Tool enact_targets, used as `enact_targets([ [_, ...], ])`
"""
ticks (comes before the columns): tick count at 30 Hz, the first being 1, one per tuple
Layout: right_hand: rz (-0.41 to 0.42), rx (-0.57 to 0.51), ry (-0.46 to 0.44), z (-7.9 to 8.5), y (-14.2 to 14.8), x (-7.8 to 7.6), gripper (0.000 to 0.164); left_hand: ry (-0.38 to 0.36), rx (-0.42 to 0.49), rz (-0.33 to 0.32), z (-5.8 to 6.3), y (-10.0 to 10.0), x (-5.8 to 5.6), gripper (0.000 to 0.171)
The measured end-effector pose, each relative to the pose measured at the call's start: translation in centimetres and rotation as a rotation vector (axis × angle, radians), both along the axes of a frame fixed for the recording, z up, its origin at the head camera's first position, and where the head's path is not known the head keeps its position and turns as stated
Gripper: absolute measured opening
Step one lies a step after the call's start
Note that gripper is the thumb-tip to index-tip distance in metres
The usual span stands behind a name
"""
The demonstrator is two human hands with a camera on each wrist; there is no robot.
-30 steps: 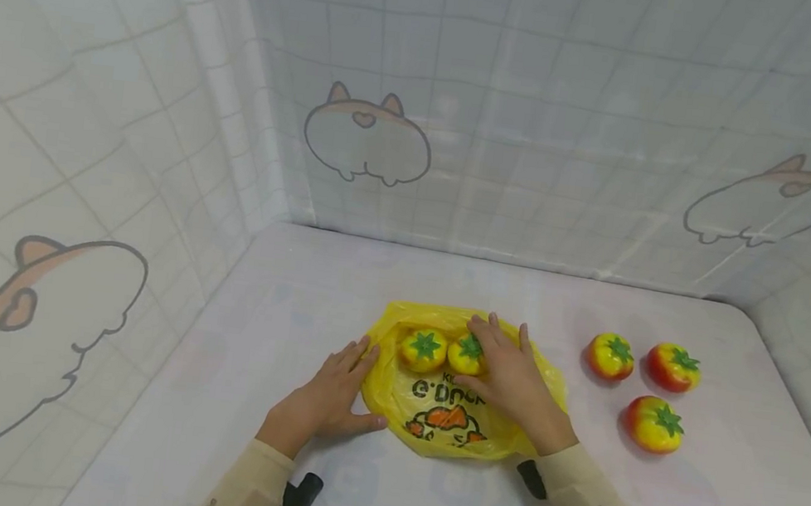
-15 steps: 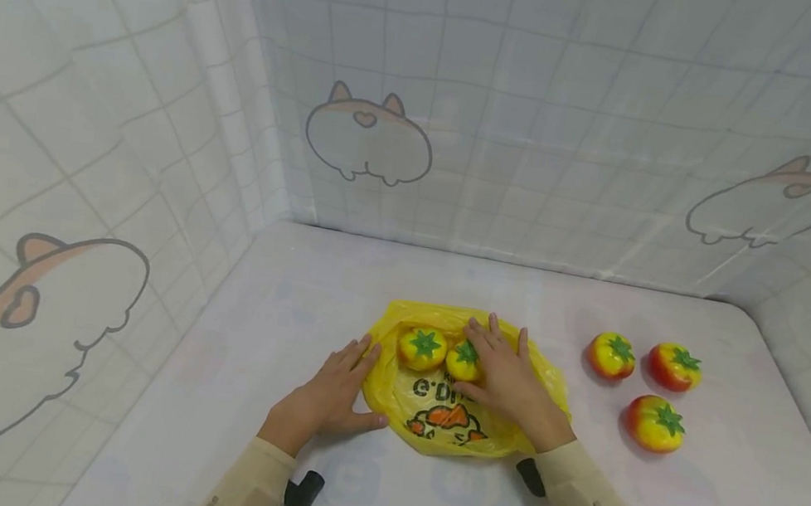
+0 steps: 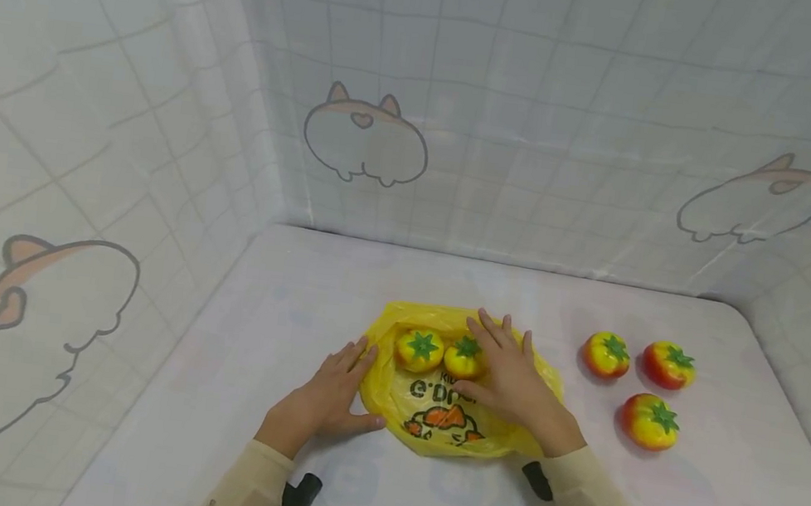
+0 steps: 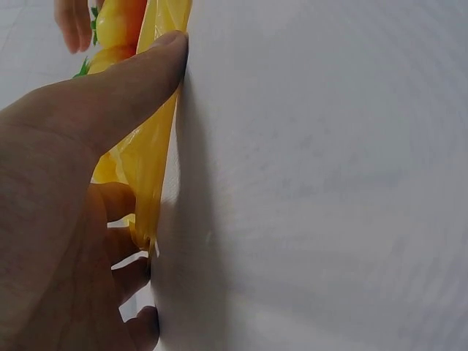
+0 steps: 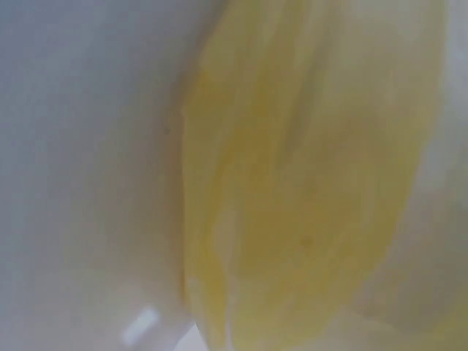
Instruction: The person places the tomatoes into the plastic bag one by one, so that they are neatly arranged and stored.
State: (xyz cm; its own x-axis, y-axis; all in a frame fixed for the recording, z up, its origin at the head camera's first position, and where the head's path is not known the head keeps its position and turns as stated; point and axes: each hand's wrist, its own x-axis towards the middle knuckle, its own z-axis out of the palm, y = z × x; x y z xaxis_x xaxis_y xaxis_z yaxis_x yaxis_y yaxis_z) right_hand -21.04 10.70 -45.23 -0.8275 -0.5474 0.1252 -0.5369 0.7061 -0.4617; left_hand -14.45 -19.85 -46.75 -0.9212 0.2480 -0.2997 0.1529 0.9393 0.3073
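Note:
In the head view a yellow plastic bag [image 3: 438, 446] with duck print lies flat, its mouth spread. Two yellow toy fruits with green leafy tops sit inside: the left fruit [image 3: 420, 351] and the right fruit [image 3: 464, 360], partly behind fingers. My left hand [image 3: 332, 395] rests with fingers extended along the bag's left edge; in the left wrist view its thumb [image 4: 139, 77] touches the yellow plastic. My right hand [image 3: 513, 382], fingers spread, lies over the bag's right side against or just beside the right fruit. The right wrist view shows only blurred yellow plastic [image 5: 307, 205].
Three red-and-yellow toy fruits stand on the white table right of the bag: one at the back [image 3: 606, 356], another farther right [image 3: 668, 366], a third in front [image 3: 649, 422]. A tile-patterned curtain [image 3: 534, 176] encloses the table's back and sides.
My right hand has eased slightly back to the right and its fingers show more spread, uncovering more of the right fruit. My left hand and the bag look the same.

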Motion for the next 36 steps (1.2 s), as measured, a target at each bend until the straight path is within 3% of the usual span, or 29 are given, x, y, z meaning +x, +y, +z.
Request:
enact_targets([
  [13,-0.042,-0.032,-0.027,1.0,2.5,-0.1,0.095,-0.015,0.013,-0.001,-0.3,0.0,0.0,0.111],
  [21,-0.095,-0.089,0.053,1.3,4.7,-0.2,0.087,-0.032,0.003,0.018,0.0,0.1,-0.2,0.112],
  [26,-0.12,-0.084,0.066,1.9,6.1,0.1,0.085,-0.025,0.001,0.006,-0.4,0.2,-0.5,0.112],
  [36,-0.145,-0.132,0.16,2.1,8.9,0.7,0.088,-0.031,-0.012,0.011,-0.4,0.1,-0.5,0.113],
])
